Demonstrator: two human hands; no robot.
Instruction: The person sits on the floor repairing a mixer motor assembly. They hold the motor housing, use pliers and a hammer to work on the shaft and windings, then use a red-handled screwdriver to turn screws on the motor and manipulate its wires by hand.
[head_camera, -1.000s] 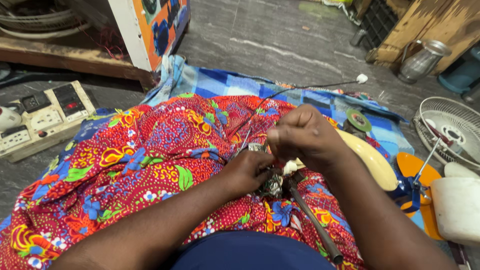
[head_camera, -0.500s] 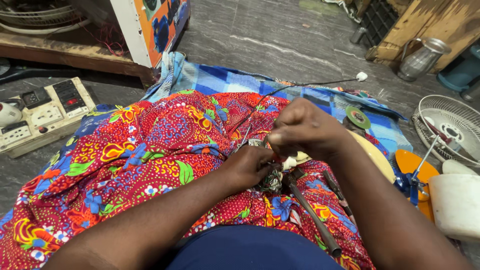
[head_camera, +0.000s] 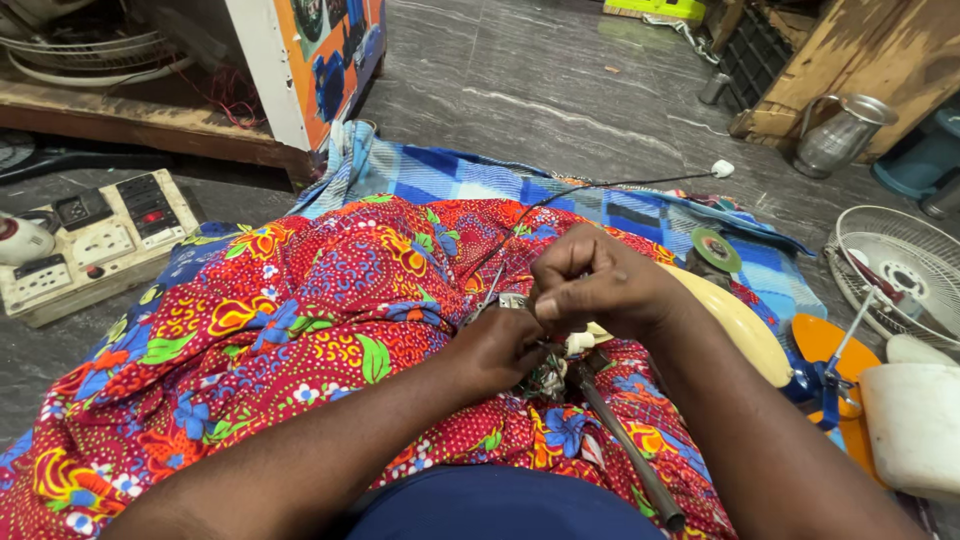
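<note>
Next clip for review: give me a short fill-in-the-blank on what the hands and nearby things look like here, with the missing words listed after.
1. Both hands, the left hand and the right hand, meet over a small wired part on a ____-patterned red cloth.
2. The thin black wire running away from the hands ends in a small ____ plug.
3. The switch and socket board lies on the floor to the person's ____.
4. The metal jug stands beside a ____ crate.

Missing words: flower; white; left; wooden
</note>
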